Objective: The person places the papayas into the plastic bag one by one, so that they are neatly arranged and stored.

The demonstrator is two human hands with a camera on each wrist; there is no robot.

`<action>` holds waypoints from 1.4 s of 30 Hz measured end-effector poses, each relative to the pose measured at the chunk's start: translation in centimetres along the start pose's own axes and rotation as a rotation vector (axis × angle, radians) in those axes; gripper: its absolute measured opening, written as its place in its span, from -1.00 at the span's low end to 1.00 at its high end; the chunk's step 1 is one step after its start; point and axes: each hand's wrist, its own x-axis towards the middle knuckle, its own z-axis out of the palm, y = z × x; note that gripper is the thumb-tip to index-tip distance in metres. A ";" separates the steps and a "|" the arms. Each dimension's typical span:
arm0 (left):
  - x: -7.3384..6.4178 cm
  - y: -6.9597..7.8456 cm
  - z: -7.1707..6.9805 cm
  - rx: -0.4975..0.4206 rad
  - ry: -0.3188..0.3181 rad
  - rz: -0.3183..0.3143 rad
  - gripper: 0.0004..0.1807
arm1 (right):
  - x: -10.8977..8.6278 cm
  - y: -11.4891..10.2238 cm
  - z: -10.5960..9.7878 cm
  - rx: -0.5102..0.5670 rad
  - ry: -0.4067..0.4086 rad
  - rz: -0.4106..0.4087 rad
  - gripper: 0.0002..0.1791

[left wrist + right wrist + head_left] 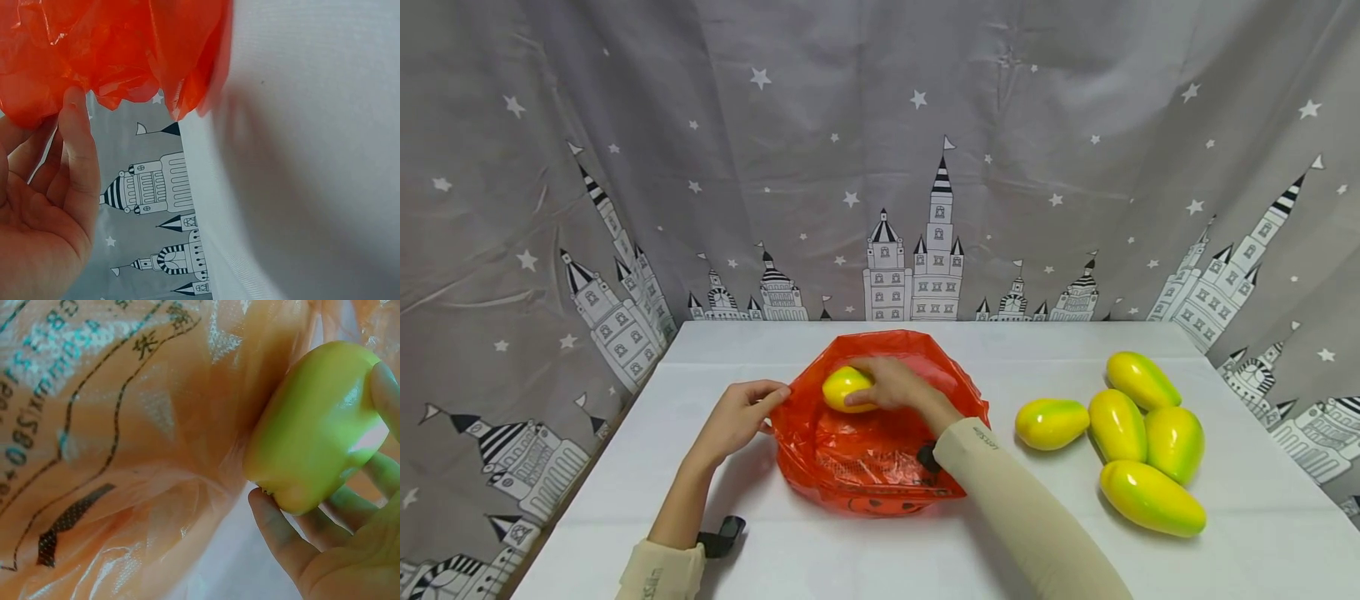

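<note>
The plastic bag [808, 475] is seemingly pinched by the left hand [741, 417]; the yellow-green fruit [846, 389] gripped by the right hand [895, 386] is best lowered gently.

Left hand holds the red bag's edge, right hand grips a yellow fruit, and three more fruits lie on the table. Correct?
Not three: the head view shows five more fruits on the table. The rest stands.

One red bag [820, 483]; inside its opening, one yellow-green fruit [844, 389]; right of the bag, five more fruits [1117, 427] (I count six altogether); at the bag, my left hand [741, 419] and right hand [891, 383], two.
</note>
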 end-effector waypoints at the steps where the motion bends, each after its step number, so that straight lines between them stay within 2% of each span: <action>1: 0.0 0.0 0.0 0.001 -0.002 0.003 -0.58 | 0.0 0.1 0.1 -0.003 0.003 0.000 -0.36; 11: 0.1 0.1 0.0 -0.009 -0.006 -0.007 -0.61 | 0.3 0.0 0.8 -0.102 0.039 0.012 -0.30; 19: 0.1 0.1 0.1 -0.017 0.003 -0.003 -0.61 | 0.2 -0.1 0.9 -0.108 0.067 0.044 -0.27; 27: -0.1 -0.1 0.1 -0.012 0.004 -0.017 -0.59 | -0.1 -0.2 0.7 -0.077 0.047 0.022 -0.30; 35: -0.2 -0.1 0.2 -0.006 0.008 -0.034 -0.60 | 0.0 -0.7 0.7 -0.154 0.024 -0.018 -0.36; 42: -0.2 0.0 0.1 -0.010 0.013 -0.024 -0.60 | 0.1 -0.5 0.9 -0.131 0.058 0.016 -0.31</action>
